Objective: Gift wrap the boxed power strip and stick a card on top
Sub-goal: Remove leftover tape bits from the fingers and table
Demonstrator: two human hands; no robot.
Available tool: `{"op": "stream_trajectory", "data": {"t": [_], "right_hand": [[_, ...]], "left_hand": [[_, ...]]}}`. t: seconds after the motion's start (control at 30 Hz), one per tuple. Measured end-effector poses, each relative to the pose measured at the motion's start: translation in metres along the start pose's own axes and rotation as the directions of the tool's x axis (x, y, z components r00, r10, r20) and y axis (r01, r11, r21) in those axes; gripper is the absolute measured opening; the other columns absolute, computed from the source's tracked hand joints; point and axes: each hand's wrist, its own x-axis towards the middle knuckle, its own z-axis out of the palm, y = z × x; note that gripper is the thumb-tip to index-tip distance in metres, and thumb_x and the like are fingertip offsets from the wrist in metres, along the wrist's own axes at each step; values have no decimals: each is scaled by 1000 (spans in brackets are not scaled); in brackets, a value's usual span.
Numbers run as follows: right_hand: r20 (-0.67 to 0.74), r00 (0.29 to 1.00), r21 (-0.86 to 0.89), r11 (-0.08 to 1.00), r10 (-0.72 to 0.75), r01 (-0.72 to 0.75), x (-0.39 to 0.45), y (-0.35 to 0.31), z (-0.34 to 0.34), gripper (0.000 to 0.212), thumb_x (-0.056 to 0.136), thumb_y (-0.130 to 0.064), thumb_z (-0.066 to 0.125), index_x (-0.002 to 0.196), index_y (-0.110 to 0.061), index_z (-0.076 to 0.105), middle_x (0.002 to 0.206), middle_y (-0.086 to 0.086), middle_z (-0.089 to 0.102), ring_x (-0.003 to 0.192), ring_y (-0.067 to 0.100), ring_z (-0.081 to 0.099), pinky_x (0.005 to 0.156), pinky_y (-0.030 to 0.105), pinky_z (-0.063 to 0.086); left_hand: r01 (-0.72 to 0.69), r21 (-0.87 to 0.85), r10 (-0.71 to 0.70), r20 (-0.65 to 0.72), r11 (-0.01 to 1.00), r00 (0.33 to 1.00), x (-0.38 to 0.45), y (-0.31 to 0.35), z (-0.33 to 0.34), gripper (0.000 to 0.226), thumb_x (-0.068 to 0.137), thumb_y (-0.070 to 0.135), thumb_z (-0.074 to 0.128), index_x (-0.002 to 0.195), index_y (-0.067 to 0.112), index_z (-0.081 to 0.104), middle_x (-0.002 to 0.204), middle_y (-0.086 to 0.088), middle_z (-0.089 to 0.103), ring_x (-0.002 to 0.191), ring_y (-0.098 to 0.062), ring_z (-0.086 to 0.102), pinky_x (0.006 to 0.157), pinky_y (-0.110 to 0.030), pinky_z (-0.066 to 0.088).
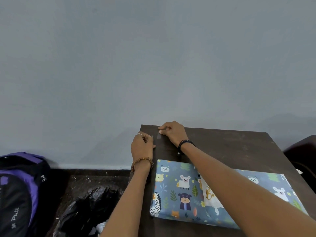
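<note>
The boxed power strip lies on the dark table, wrapped in blue paper printed with cartoon animals. On top of it rests a white card with gold lettering, partly hidden under my right forearm. Both hands are at the table's far left corner, beyond the box. A short strip of clear tape stretches between them just above the tabletop. My right hand pinches its right end with thumb and fingers. My left hand, fingers curled, holds the left end.
A black and purple backpack stands on the floor at the left. A crumpled black plastic bag lies beside the table's left edge. A grey wall rises right behind the table. A dark chair is at the right edge.
</note>
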Motion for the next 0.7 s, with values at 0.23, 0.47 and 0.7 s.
{"op": "stream_trajectory", "data": {"t": [0.23, 0.47, 0.7], "right_hand": [[-100, 991, -50, 994, 95, -100, 5, -6, 16, 14, 89, -13, 55, 88, -10, 69, 105, 10, 59, 93, 21, 56, 68, 21, 38], [201, 969, -64, 989, 142, -131, -2, -17, -13, 24, 92, -10, 54, 109, 1, 67, 119, 14, 64, 114, 25, 56, 87, 22, 40], [433, 871, 1, 967, 231, -256, -45, -32, -59, 13, 92, -26, 56, 96, -18, 66, 85, -8, 56, 76, 4, 51, 63, 18, 40]], "left_hand": [[-9, -23, 8, -4, 1000, 1000, 0, -1, -1, 18, 91, 13, 54, 74, 15, 49, 75, 7, 55, 60, -5, 60, 71, -27, 51], [14, -110, -12, 19, 994, 1000, -3, 3, -4, 17, 90, 8, 53, 74, 13, 52, 84, -2, 57, 71, -11, 63, 56, -7, 50], [350, -354, -252, 295, 867, 922, -12, 22, -29, 20, 90, 1, 54, 73, 7, 61, 79, -8, 60, 71, -15, 57, 57, -17, 56]]}}
